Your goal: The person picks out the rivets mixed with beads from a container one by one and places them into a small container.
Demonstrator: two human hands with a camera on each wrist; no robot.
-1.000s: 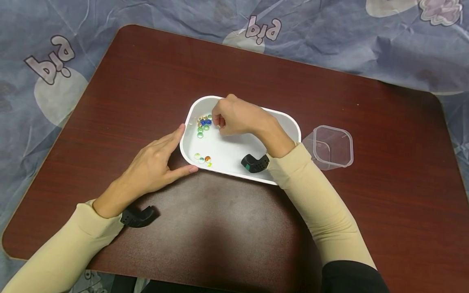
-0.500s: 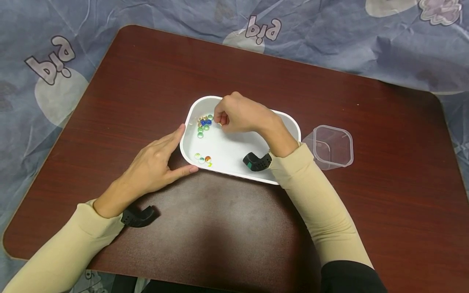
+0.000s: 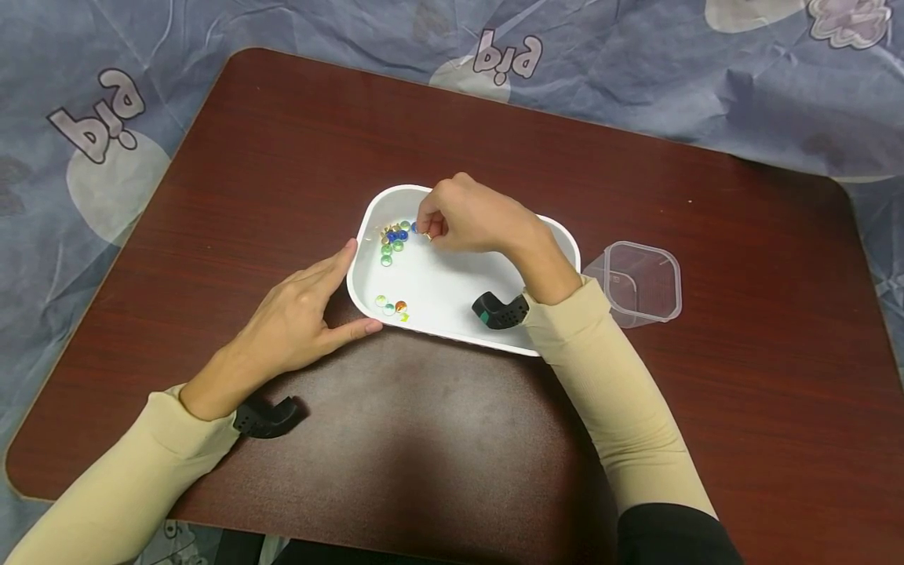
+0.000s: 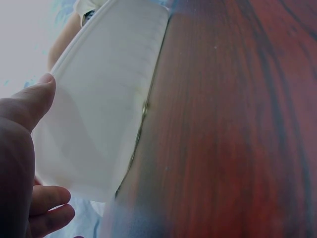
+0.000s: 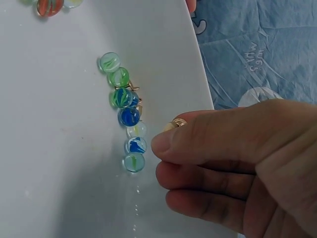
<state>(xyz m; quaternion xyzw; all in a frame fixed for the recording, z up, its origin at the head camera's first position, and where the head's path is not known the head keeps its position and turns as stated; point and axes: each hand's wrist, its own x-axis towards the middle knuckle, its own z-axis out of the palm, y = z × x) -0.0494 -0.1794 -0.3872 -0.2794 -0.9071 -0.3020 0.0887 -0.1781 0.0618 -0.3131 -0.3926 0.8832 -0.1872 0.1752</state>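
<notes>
Your left hand (image 3: 289, 314) has its back facing up. Its fingers (image 3: 319, 273) lie close together, and its left thumb (image 3: 348, 333) sticks out to the side, so there is a wide gap between them. Your left arm (image 3: 106, 486) comes up behind that hand, and your left wrist (image 3: 212, 388) looks almost straight. Your right hand (image 3: 475, 216) is farther out in front of you, to the right of your left one. Its right thumb (image 5: 208, 139) and pointing finger make a pinch, and two more fingers curl in below them. Your right arm (image 3: 628, 408) slants in from the right.
</notes>
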